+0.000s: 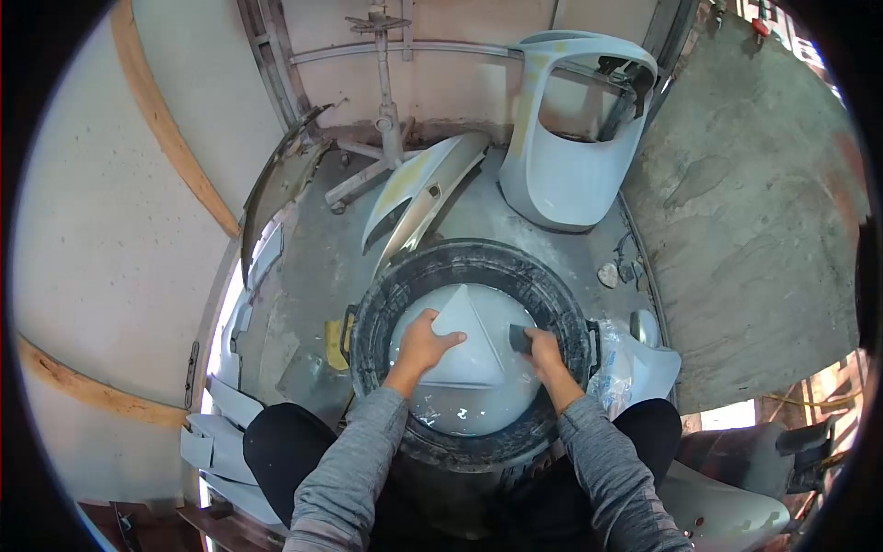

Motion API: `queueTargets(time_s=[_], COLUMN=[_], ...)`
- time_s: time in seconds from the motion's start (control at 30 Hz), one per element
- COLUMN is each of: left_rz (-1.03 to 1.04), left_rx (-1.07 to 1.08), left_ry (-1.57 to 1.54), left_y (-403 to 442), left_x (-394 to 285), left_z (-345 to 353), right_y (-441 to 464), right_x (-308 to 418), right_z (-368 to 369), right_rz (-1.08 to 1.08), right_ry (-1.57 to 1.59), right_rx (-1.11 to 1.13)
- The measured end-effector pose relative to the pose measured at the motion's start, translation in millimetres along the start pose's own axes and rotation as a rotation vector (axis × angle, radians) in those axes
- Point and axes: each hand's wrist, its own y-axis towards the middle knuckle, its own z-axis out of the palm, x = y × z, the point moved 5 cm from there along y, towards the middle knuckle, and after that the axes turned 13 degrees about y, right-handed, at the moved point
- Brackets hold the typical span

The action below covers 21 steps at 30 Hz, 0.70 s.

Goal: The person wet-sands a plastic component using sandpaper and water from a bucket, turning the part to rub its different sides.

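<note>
A white, roughly triangular panel (471, 345) lies in the milky water (460, 421) of a black round tub (386, 276), partly above the surface. My left hand (425, 350) grips the panel's left edge, thumb across its upper face. To the right of the panel, my right hand (543, 350) is closed on a small dark grey sheet (520, 339) that looks like sandpaper. The sheet is close to the panel's right edge; whether they touch, I cannot tell. My knees are on both sides of the tub.
A large white fairing (561, 179) stands by the back wall. Left of it are a curved panel (428, 189) and a metal stand (386, 129). A yellow piece (337, 345) lies left of the tub, several white panels (225, 432) at far left. Wrapped plastic (618, 368) lies right.
</note>
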Motion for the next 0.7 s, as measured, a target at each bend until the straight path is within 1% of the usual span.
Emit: queueTargets(time_s=[0.03, 0.07, 0.1, 0.17, 0.2, 0.27, 0.3, 0.37, 0.4, 0.47, 0.5, 0.53, 0.57, 0.6, 0.63, 0.67, 0.7], left_rz=[0.01, -0.019, -0.025, -0.011, -0.016, -0.17, -0.178, -0.237, -0.24, -0.435, -0.436, -0.357, -0.277, -0.276, -0.277, -0.369, -0.46], left_rx=[0.029, 0.051, 0.051, -0.001, -0.001, -0.036, -0.036, -0.23, -0.228, 0.001, 0.004, -0.038, -0.082, -0.112, -0.11, -0.075, -0.04], left_ry=[-0.081, -0.046, -0.044, -0.299, -0.299, -0.319, -0.319, -0.246, -0.246, -0.535, -0.537, -0.432, -0.325, -0.471, -0.47, -0.465, -0.459], left_y=[-0.5, -3.9, -3.0, 3.5, 4.7, 2.9, 4.5, 3.1, -0.2, 0.1, -2.3, -9.5, -12.4, -1.8, -2.2, -3.6, -5.9], left_x=[2.7, 6.4, 16.1, 47.5, 55.8, 81.3, 96.0, 126.5, 131.1, 137.9, 128.4, 108.7, 95.1, 124.2, 120.3, 119.8, 120.2], left_z=[0.0, 2.6, 12.4, 42.8, 51.1, 65.4, 77.0, 89.8, 95.6, 119.3, 118.5, 108.7, 102.6, 134.6, 130.5, 128.8, 127.7], right_y=[-13.3, -27.0, -29.2, -29.6, -21.1, 3.2, 8.1, 12.1, 8.8, -8.4, -24.6, -42.4, -51.6, -59.5, -61.9, -58.3, -47.6], right_x=[-6.1, -12.2, -18.6, -40.1, -56.8, -94.4, -100.5, -104.9, -100.3, -65.0, -41.9, -22.6, -13.7, -6.7, -5.7, -10.3, -24.0], right_z=[2.6, 6.6, 8.0, 6.5, -2.1, -28.4, -29.3, -42.2, -35.4, 13.3, 45.8, 76.0, 90.6, 106.9, 114.5, 111.5, 98.6], right_rz=[0.137, 0.276, 0.282, 0.282, 0.287, 0.287, 0.293, 0.286, 0.29, 0.229, 0.224, 0.223, 0.225, 0.209, 0.19, 0.192, 0.182], right_ry=[0.059, 0.118, 0.116, 0.133, 0.13, 0.146, 0.142, 0.145, 0.143, 0.103, 0.154, 0.204, 0.203, 0.127, 0.05, 0.05, -0.039], right_rx=[-0.029, -0.06, -0.056, -0.034, -0.032, -0.098, -0.096, -0.37, -0.371, -0.1, 0.031, 0.16, 0.158, 0.245, 0.331, 0.328, 0.219])
